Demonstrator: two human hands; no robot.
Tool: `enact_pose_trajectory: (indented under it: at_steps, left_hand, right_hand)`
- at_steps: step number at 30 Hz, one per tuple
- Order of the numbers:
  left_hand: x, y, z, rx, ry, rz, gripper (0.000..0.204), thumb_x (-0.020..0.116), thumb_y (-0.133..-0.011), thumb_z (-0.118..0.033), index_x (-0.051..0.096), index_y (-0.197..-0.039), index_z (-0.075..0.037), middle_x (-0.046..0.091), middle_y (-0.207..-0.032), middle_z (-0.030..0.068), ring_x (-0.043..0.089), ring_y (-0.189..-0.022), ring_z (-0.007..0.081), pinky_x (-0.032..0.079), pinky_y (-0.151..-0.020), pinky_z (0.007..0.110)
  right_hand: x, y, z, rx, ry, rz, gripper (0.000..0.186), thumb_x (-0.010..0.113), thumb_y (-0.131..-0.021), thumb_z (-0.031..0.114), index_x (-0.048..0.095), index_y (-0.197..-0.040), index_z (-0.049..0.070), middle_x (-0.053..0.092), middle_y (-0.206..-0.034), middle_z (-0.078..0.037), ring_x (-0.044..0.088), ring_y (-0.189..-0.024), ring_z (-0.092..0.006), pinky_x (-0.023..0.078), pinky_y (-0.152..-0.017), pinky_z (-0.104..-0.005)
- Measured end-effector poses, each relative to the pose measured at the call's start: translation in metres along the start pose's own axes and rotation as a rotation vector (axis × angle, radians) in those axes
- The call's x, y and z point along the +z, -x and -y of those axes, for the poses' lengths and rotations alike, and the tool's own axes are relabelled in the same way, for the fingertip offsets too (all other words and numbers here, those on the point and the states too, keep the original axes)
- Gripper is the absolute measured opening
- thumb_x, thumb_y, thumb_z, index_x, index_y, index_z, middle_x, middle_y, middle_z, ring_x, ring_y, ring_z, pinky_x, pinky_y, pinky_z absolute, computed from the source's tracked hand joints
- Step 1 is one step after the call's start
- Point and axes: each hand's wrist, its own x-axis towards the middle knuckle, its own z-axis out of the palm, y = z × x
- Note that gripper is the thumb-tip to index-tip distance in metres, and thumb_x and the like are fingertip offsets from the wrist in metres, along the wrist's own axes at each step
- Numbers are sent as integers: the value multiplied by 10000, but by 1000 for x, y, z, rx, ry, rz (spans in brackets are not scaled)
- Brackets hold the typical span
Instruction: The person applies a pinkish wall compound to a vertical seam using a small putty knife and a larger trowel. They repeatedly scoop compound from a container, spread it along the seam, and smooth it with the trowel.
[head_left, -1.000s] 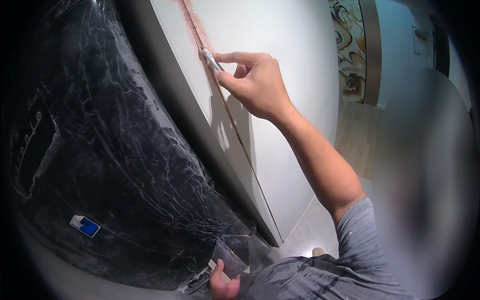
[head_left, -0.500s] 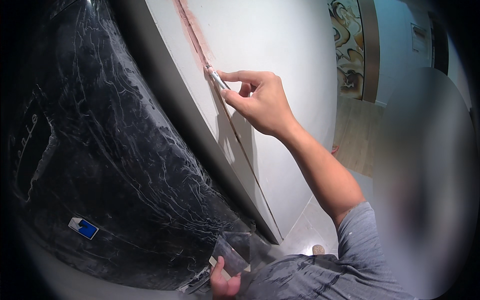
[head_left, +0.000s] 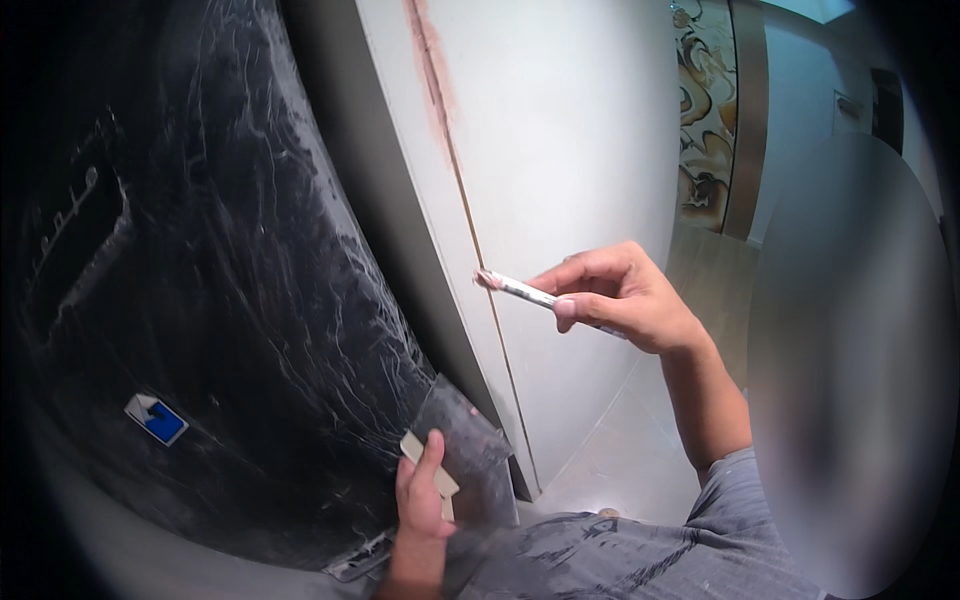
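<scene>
My right hand (head_left: 645, 300) pinches a slim whitish stick-shaped tool (head_left: 525, 291) between thumb and fingers. Pinkish paste coats its tip, which lies over a thin dark seam (head_left: 463, 195) in the white panel (head_left: 575, 130); whether it touches the panel I cannot tell. Along the seam's upper part runs a smear of pink filler (head_left: 428, 65). Low in the view, my left hand (head_left: 422, 500) grips a flat scraper (head_left: 465, 430) by its cream-coloured edge, thumb on top. The scraper's grey blade carries small specks of pink paste.
Black plastic sheeting (head_left: 250, 250), wrinkled and dusty, hangs on the left with a blue-and-white label (head_left: 157, 418) on it. A dark vertical edge (head_left: 345, 130) divides it from the panel. At the far right stand a swirl-patterned panel (head_left: 705, 110) and a blurred grey shape (head_left: 850, 370).
My right hand has moved down and right, and the tool tip now lies lower along the seam. My left hand and the scraper have come up further into view.
</scene>
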Motion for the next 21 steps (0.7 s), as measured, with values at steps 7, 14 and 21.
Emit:
enact_pose_trajectory:
  at_steps: [7,14,21]
  left_hand:
    - [18,-25,-16,-120,-191,113,321,639,-1109,-217,680,-1320,21,695,-1098,-10,610,-988,61,509,-884,279]
    - [29,-26,-22,-102,-272,203,352,621,-1110,-202,654,-1370,32,743,-1236,84,709,-1080,144,561,-951,329]
    - [32,-25,-24,-124,-296,198,345,633,-1106,-210,666,-1351,31,749,-1211,78,711,-1069,137,563,-940,325]
  right_hand:
    - [-11,19,2,303,98,389,242,673,-1076,164,747,-1246,9,700,-914,-6,620,-752,-83,522,-678,-261]
    - [-22,12,0,411,259,552,264,674,-1081,202,763,-1242,13,679,-858,2,536,-702,-74,463,-620,-263]
    - [-16,6,2,192,489,538,212,695,-1032,126,756,-1192,1,740,-945,-110,668,-763,-191,536,-691,-344]
